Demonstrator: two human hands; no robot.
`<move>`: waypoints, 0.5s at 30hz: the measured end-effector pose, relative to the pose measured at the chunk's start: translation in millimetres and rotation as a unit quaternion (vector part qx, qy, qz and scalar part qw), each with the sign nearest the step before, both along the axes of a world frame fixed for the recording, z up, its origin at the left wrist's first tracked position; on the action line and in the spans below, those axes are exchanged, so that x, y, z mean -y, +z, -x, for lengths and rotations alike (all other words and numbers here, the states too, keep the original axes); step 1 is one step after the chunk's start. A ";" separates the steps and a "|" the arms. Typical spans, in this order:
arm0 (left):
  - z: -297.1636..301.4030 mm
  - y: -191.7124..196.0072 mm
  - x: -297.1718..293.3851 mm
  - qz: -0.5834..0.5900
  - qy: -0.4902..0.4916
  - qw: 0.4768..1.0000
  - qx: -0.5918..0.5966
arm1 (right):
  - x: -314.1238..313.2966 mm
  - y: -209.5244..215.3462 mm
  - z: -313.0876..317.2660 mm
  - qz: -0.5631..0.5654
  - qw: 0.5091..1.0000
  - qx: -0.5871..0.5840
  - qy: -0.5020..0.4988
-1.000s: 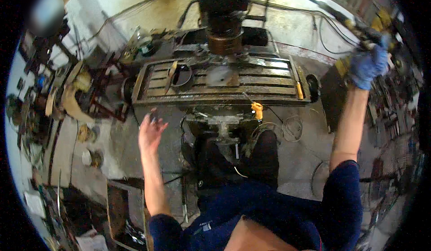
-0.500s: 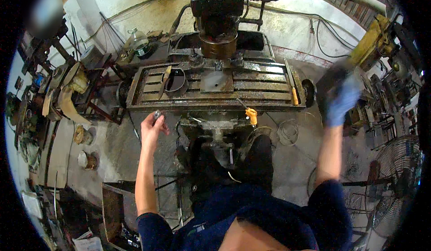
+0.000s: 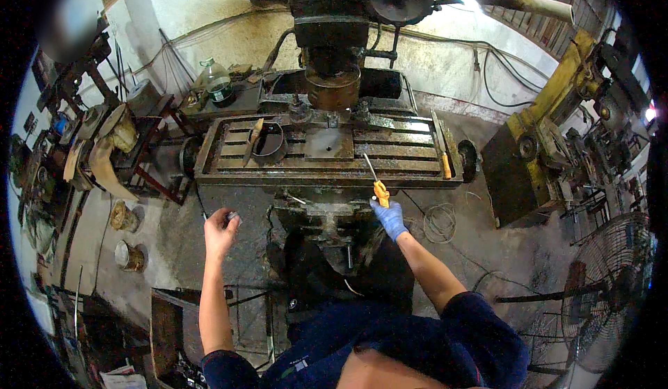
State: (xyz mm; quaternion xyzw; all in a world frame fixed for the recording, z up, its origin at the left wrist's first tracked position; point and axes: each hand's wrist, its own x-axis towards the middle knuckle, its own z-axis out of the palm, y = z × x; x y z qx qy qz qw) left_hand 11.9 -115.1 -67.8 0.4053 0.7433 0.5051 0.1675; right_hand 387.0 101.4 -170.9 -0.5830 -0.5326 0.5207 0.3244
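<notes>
My left hand (image 3: 220,232), bare, is held out left of the machine's front with its fingers closed on a small metal part (image 3: 234,217), mostly covered by the fingers. In front of the slotted machine table (image 3: 327,176), my right hand (image 3: 389,220) in a blue glove grips the lower end of a yellow air blow gun (image 3: 380,192). The gun's thin metal nozzle slants up over the table's front edge. On the table lies a square metal plate (image 3: 328,144), below the machine's spindle head (image 3: 332,86).
A round dark pan (image 3: 270,144) with a brush (image 3: 255,138) against it sits on the table's left. A file with an orange handle (image 3: 445,163) lies at its right end. A floor fan (image 3: 605,284) stands right; tins (image 3: 130,255) and a wooden box (image 3: 161,326) are left.
My right hand has come from the far right to the blow gun and closed on it. My left hand has dropped slightly, still holding the small metal part. The view has shifted a little.
</notes>
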 end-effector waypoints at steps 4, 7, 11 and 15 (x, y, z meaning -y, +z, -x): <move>-3.1 4.2 8.0 -0.037 -0.006 0.987 0.158 | 11.2 55.0 -26.3 -0.207 0.978 -0.012 -0.025; -1.3 -4.4 13.3 -0.054 -0.020 0.982 0.180 | 16.2 132.2 -24.6 -0.231 0.973 -0.002 0.020; -10.7 -12.4 3.4 -0.076 -0.045 0.970 0.225 | 11.2 186.4 -3.5 -0.251 0.873 0.358 0.214; -20.9 -4.3 -1.0 -0.077 -0.063 0.981 0.169 | -14.5 189.3 53.3 -0.217 0.771 0.524 0.290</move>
